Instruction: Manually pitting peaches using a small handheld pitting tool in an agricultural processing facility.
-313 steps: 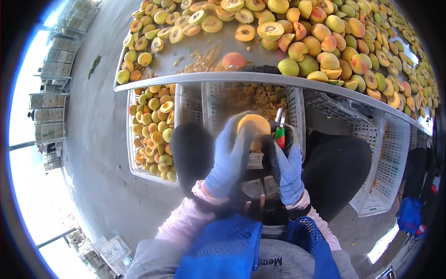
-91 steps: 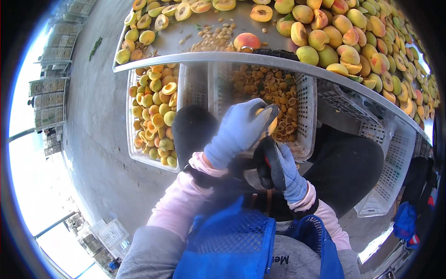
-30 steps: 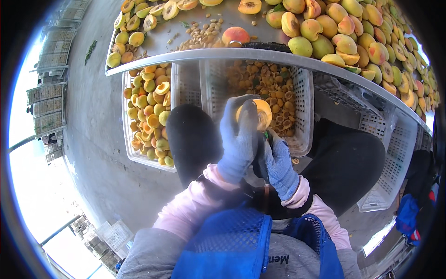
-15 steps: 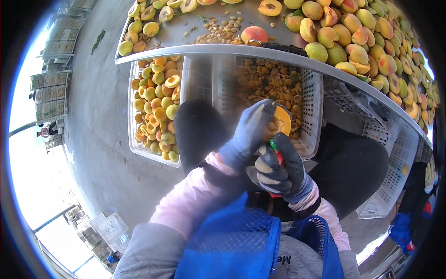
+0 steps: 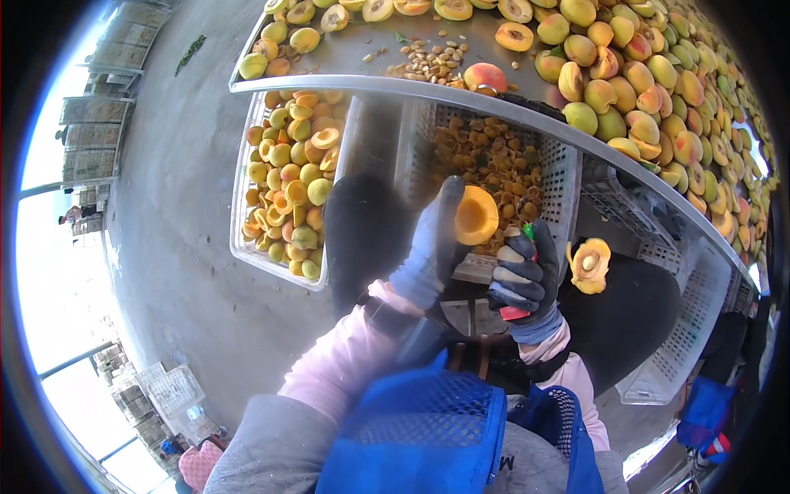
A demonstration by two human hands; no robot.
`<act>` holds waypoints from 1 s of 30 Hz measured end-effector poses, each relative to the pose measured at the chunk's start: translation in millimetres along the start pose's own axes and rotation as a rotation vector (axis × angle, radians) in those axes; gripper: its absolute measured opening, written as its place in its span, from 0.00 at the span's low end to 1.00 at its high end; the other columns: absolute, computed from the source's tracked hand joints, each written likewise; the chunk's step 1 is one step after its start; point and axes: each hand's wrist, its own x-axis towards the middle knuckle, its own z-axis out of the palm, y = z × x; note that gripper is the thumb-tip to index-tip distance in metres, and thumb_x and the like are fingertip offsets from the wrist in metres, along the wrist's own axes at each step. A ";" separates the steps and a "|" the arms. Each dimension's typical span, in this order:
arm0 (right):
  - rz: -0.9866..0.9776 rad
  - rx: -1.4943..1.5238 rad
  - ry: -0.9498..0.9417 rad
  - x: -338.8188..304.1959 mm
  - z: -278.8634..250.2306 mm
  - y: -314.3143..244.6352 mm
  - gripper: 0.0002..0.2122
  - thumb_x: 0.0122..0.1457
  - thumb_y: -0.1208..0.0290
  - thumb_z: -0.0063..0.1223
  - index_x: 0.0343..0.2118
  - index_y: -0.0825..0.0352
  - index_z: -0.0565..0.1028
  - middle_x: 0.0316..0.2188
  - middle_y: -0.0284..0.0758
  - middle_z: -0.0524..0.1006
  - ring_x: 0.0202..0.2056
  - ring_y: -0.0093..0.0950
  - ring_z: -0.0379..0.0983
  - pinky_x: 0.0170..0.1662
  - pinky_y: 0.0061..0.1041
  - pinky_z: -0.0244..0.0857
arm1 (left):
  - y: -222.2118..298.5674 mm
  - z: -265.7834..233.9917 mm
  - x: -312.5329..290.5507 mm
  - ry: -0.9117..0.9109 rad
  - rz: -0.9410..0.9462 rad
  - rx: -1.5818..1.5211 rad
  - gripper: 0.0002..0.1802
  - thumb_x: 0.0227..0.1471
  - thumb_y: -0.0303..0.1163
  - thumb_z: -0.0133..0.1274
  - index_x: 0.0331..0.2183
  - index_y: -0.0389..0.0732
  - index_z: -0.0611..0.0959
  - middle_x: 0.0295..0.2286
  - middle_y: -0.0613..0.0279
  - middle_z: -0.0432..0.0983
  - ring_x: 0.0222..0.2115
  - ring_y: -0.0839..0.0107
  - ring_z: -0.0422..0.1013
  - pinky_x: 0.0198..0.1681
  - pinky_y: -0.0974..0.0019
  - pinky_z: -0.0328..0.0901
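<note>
My left hand (image 5: pixel 436 239), in a grey-blue glove with a dark coating, grips a hollowed peach half (image 5: pixel 476 216), its orange cut face turned up. Beside it, my right hand (image 5: pixel 528 273), gloved alike, is closed round a small tool with a red and green handle (image 5: pixel 515 313); its working end cannot be made out. Just right of that hand, a ragged piece of peach flesh with the pit in it (image 5: pixel 589 265) shows over my right thigh; whether it is in the air or resting there I cannot tell. Below both hands stands a crate of yellow peach scraps (image 5: pixel 556 189).
A metal table (image 5: pixel 362 54) spans the far side, with loose pits (image 5: pixel 434 59) and a large heap of whole peaches (image 5: pixel 658 90). Left of my knees, a white crate (image 5: pixel 239 235) holds peach halves. Another white crate (image 5: pixel 695 329) stands at right.
The pit piece has come away from the peach half and is now right of my right hand. My hands have moved apart, and the half now shows its hollow. The view has shifted slightly.
</note>
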 end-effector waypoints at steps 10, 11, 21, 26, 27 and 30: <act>0.134 -0.096 0.215 -11.8 -14.3 -9.4 0.25 0.63 0.47 0.30 0.35 0.66 0.72 0.15 0.25 0.58 0.14 0.18 0.56 0.16 0.19 0.52 | 72.9 -38.8 -42.2 0.336 0.573 -0.023 0.18 0.56 0.46 0.47 0.38 0.41 0.76 0.26 0.64 0.75 0.21 0.78 0.72 0.20 0.82 0.65; 0.123 -0.133 0.256 -11.6 -10.4 -6.9 0.24 0.63 0.47 0.31 0.35 0.64 0.73 0.15 0.25 0.58 0.13 0.18 0.54 0.15 0.19 0.50 | 81.2 -96.3 -24.6 0.594 0.636 0.106 0.18 0.55 0.47 0.49 0.35 0.42 0.76 0.24 0.66 0.75 0.18 0.79 0.71 0.16 0.82 0.63; -0.029 -0.432 0.467 -1.0 35.1 12.6 0.22 0.63 0.48 0.32 0.31 0.64 0.71 0.14 0.27 0.60 0.09 0.18 0.53 0.10 0.20 0.50 | 195.1 -161.4 78.6 0.458 0.556 0.458 0.23 0.48 0.47 0.57 0.40 0.42 0.75 0.31 0.62 0.71 0.25 0.70 0.71 0.27 0.72 0.70; -0.120 -0.515 0.586 -5.9 19.3 -6.7 0.21 0.62 0.47 0.34 0.30 0.61 0.71 0.11 0.24 0.57 0.09 0.18 0.51 0.10 0.19 0.46 | 145.3 -96.3 74.1 0.436 0.570 0.629 0.15 0.53 0.39 0.51 0.38 0.38 0.78 0.29 0.63 0.75 0.24 0.78 0.70 0.26 0.75 0.66; -0.140 -0.539 0.692 -0.5 19.9 -6.4 0.20 0.60 0.46 0.37 0.29 0.60 0.72 0.11 0.24 0.58 0.09 0.18 0.51 0.10 0.18 0.45 | 133.2 -72.3 63.7 0.416 0.695 0.809 0.14 0.54 0.36 0.51 0.38 0.37 0.78 0.29 0.62 0.75 0.25 0.78 0.70 0.27 0.75 0.66; -0.143 -0.578 0.886 10.2 13.3 -7.3 0.20 0.59 0.45 0.41 0.27 0.59 0.72 0.11 0.24 0.60 0.09 0.18 0.53 0.10 0.18 0.45 | 112.2 -16.0 49.2 0.258 1.259 1.404 0.11 0.51 0.26 0.52 0.39 0.35 0.78 0.30 0.60 0.76 0.28 0.76 0.71 0.33 0.73 0.66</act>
